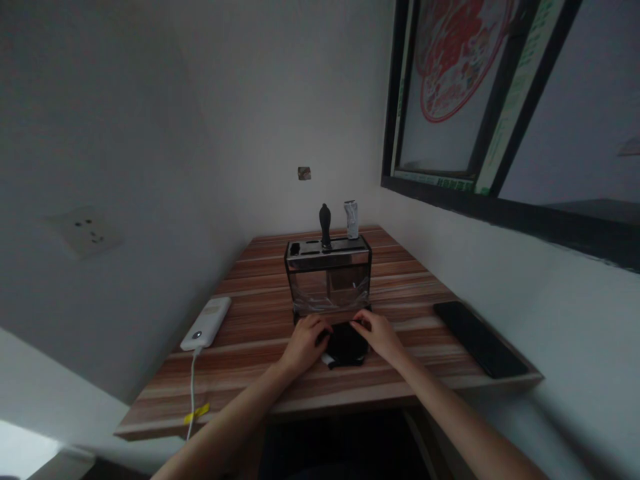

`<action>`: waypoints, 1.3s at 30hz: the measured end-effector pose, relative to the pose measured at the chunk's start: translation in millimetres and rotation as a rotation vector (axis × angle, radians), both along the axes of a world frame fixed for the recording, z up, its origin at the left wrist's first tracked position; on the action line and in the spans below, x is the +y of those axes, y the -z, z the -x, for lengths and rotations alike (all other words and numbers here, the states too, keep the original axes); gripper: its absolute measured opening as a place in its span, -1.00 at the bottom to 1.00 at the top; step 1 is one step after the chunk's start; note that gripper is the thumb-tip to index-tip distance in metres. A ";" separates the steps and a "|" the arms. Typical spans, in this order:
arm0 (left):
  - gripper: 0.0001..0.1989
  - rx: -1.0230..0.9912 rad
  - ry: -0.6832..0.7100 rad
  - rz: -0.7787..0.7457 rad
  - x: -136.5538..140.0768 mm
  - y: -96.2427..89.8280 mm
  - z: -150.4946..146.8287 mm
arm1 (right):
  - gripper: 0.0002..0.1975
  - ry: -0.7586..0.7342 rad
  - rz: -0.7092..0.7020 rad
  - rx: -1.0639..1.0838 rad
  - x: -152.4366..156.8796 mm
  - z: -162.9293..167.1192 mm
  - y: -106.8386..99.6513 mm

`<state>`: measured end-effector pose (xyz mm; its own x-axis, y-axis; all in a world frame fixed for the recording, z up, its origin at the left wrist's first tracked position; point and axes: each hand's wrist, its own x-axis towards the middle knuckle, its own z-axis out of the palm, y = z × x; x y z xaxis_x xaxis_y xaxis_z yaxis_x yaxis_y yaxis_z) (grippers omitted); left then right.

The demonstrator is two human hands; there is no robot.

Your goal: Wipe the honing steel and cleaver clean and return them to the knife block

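A flat, black, cloth-like item [346, 345] lies on the table in front of me, with a bit of white showing at its lower left edge. My left hand [309, 340] has its fingers curled onto the item's left edge. At the upper right edge, the thumb and fingers of my right hand [376, 331] are closed on the same item. Just beyond both hands stands a clear-sided holder [327, 280] with a slotted metal top. A black handle [325, 223] sticks up from one of its slots.
On the wood-grain table [260, 287], a white power bank [207, 323] with a cable lies at left. A black phone [477, 337] lies near the right edge. A crumpled silvery packet [351, 220] stands upright at the holder's right. Walls border the table; a framed window [450, 100] is at right.
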<state>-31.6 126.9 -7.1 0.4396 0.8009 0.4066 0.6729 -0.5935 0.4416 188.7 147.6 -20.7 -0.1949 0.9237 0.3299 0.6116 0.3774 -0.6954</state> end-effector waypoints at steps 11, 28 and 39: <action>-0.82 0.044 0.005 0.010 3.0 -0.7 -1.5 | -0.85 0.022 0.027 -0.018 1.7 -2.7 -2.1; -0.78 0.034 0.141 -0.182 -11.9 -14.1 -1.8 | -0.93 0.042 -0.062 -0.021 3.1 -6.8 -2.9; -0.77 0.246 0.251 -0.635 -13.3 -147.8 -8.4 | -0.86 -0.017 -0.022 -0.046 2.8 -6.4 -2.2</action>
<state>-23.1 113.7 140.7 0.7176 0.3065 0.6254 0.5185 -0.8346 -0.1860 195.1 150.4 -18.5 -0.2259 0.9126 0.3407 0.6360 0.4031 -0.6580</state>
